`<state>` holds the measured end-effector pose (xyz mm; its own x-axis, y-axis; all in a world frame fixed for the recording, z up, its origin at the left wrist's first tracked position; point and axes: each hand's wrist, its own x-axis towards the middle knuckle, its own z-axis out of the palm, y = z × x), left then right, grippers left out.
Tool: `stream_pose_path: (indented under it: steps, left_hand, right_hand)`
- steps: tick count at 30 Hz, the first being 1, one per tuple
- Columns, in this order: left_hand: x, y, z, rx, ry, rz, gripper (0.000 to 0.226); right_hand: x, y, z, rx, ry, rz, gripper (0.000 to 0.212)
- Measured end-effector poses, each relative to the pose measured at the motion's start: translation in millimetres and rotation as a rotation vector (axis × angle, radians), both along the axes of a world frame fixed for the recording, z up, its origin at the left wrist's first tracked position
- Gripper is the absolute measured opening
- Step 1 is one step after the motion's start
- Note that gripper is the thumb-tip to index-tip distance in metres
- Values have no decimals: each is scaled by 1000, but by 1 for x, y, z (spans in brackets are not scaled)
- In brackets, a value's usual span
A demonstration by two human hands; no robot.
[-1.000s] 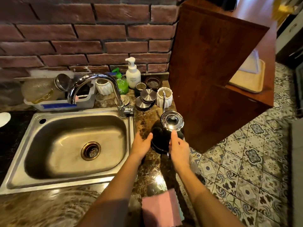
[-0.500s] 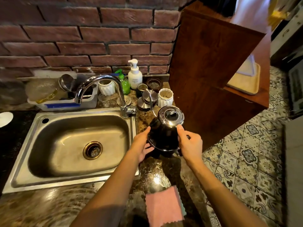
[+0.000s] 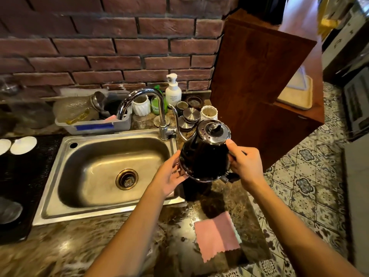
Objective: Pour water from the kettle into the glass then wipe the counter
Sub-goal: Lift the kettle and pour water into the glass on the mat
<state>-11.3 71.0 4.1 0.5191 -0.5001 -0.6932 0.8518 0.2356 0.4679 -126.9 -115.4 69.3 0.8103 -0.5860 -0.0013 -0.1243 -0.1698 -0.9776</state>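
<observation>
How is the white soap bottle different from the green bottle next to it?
The soap bottle is white and stands in full view, while the green bottle is see-through green and partly hidden behind the tap. The soap bottle reaches higher and has a white pump on top; the green bottle sits lower with a green top. Both stand upright at the back of the counter by the brick wall.

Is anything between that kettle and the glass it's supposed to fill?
Probably yes: the tap's upright pipe stands between the kettle and what looks like a faint clear glass behind the sink.
</observation>
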Motion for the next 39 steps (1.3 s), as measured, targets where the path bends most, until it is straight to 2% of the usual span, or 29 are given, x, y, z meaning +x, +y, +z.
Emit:
stream_pose_path:
  steps: [8,12,20,25,28,31,35,39]
  left_hand:
    - [-27,27,11,-24,-4,20,45]
    - [-43,43,19,-36,-13,61,42]
    - [-88,74,44,-19,-132,75,35]
    - [-125,89,54,-4,-113,143,43]
    - [-150,101,60,8,-110,165,59]
    - [-174,114,68,35,-123,182,64]
    - [-208,131,80,86,-155,203,71]
    - [-235,149,86,119,-146,258,77]
  right_hand:
    - [-22,22,23,-134,4,42,70]
    - [-31,30,28,-126,5,51,70]
    - [-61,45,43,-150,-34,133,84]
    - [-88,60,55,-192,-69,186,80]
    - [-103,66,57,-172,-73,226,88]
    - [-118,73,61,-159,-78,268,96]
    - [-134,86,66,-108,-92,326,81]
    - [-148,101,67,-98,-101,382,80]
